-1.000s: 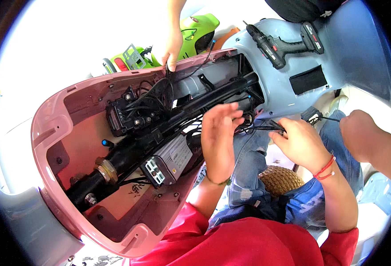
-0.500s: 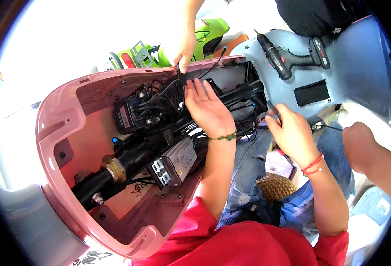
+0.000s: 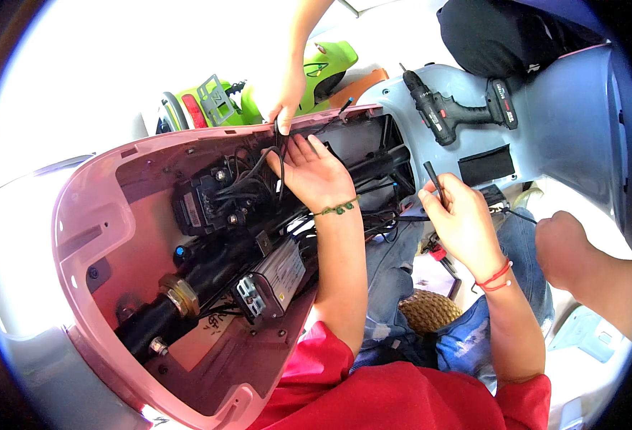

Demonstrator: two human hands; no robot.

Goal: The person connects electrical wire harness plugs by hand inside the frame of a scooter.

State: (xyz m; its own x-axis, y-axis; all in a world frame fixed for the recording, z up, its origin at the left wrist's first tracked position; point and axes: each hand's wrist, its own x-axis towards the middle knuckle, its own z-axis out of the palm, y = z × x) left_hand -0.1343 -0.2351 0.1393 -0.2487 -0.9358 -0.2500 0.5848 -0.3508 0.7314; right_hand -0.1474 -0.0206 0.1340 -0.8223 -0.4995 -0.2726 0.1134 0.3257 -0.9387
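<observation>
My left hand (image 3: 321,172), with a green bracelet at the wrist, is palm up inside the pink scooter body shell (image 3: 90,236). Its fingers are stretched out beside a bundle of black cables (image 3: 248,188). In my right hand (image 3: 463,215), with a red string at the wrist, a short black rod-like piece (image 3: 435,180) is pinched and points upward. Another person's hand (image 3: 285,107) grips black cables at the shell's far edge. At the right, a second co-worker's hand (image 3: 572,244) is closed around a thin black cable (image 3: 520,216).
Inside the shell are a black box with terminals (image 3: 197,208), a silver box (image 3: 281,276) and a thick black tube (image 3: 219,258) with a brass nut. A cordless drill (image 3: 455,107) and black pad (image 3: 486,165) lie on the blue-grey panel (image 3: 538,140). A green scooter (image 3: 337,61) stands behind.
The whole view has shifted slightly. My right hand has tilted the black piece more upright. My left hand remains palm up beside the cables.
</observation>
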